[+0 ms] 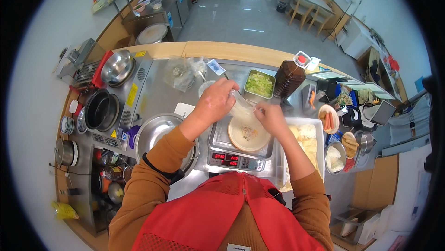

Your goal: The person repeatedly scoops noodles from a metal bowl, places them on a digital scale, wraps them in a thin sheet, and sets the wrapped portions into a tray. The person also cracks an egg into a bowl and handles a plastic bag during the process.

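Observation:
My left hand (216, 101) grips the upper end of a clear plastic bag (241, 107) with pale contents. The fingers of my right hand (269, 115) pinch the bag's other side. Below the bag, a round cream-coloured bowl (236, 143) with small bits of food in it rests on the steel platform of a digital scale (226, 160) with a lit red display. A steel tray of chopped green vegetable (259, 84) stands just beyond my hands. To the right of the scale is a white tub (319, 126) of pale dough or noodles.
A large steel basin (156, 129) stands left of the scale. Behind it lie plastic bags (179, 72). A big bottle of dark liquid (290, 77) stands at the back right, and bowls with sausages (328, 120) and other food are farther right. Black pots (100, 110) sit at the left.

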Tool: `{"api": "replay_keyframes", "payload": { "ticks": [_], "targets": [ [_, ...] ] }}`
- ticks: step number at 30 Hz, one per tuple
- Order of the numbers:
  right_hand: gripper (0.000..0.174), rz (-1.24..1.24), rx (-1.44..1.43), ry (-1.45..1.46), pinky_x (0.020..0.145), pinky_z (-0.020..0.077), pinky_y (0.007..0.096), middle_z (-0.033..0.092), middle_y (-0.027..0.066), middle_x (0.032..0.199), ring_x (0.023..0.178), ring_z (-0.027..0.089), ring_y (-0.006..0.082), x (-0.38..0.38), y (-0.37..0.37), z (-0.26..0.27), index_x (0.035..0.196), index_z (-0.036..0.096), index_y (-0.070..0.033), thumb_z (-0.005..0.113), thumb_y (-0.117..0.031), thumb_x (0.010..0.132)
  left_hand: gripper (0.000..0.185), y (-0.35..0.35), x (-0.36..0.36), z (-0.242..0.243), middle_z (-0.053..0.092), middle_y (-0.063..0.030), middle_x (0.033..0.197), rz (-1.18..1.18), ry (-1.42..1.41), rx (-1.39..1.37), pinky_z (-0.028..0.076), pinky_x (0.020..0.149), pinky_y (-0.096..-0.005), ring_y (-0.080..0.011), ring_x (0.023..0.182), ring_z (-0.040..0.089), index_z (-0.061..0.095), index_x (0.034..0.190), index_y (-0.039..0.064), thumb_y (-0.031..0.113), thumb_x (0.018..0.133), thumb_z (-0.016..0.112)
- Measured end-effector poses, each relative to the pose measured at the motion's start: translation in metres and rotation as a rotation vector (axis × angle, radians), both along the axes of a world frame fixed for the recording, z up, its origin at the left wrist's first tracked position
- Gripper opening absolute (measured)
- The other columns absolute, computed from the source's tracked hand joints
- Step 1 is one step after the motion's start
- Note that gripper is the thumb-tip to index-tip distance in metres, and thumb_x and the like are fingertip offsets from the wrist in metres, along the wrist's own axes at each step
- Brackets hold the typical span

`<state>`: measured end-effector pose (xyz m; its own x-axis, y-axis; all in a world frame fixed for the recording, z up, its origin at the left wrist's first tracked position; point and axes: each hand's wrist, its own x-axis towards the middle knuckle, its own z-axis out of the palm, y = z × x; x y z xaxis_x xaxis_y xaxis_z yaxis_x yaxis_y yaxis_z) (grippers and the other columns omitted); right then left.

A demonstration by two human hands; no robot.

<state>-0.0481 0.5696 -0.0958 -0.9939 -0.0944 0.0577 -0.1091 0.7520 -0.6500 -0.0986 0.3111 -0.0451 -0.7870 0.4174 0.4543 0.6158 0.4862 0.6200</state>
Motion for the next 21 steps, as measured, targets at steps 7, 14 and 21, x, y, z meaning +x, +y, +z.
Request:
{"api": "replay_keyframes", "payload": {
  "ticks": [7, 14, 21],
  "targets": [
    [0.027, 0.12, -0.044, -0.022, 0.08, 0.058, 0.0509, 0.075, 0.0268, 0.091, 0.086, 0.074, 0.0463, 0.009, -0.01, 0.019, 0.123, 0.079, -0.008, 0.074, -0.019, 0.1, 0.025, 0.004, 0.01, 0.016, 0.067, -0.0159, 0.097, -0.055, 0.01, 0.068, 0.056, 0.081, -0.0448, -0.0363, 0.09, 0.068, 0.071, 0.114, 0.005, 0.01, 0.09, 0.069],
    [0.022, 0.158, -0.046, 0.04, 0.078, 0.0571, 0.0499, 0.075, 0.0261, 0.093, 0.087, 0.073, 0.046, 0.009, -0.016, 0.007, 0.116, 0.079, -0.005, 0.075, -0.021, 0.101, 0.021, -0.003, 0.018, 0.026, 0.069, -0.0182, 0.102, -0.034, -0.02, 0.063, 0.057, 0.085, -0.0497, -0.0411, 0.092, 0.069, 0.069, 0.113, 0.005, 0.008, 0.093, 0.068],
    [0.022, 0.091, -0.158, 0.012, 0.07, 0.0526, 0.0375, 0.071, 0.0142, 0.079, 0.069, 0.062, 0.0214, 0.015, -0.007, 0.025, 0.109, 0.077, -0.001, 0.076, -0.023, 0.104, 0.024, -0.019, 0.017, 0.018, 0.069, -0.0154, 0.099, 0.022, 0.019, 0.097, 0.057, 0.081, -0.0413, -0.0314, 0.087, 0.07, 0.071, 0.114, 0.004, 0.01, 0.091, 0.068]
  ]
}}
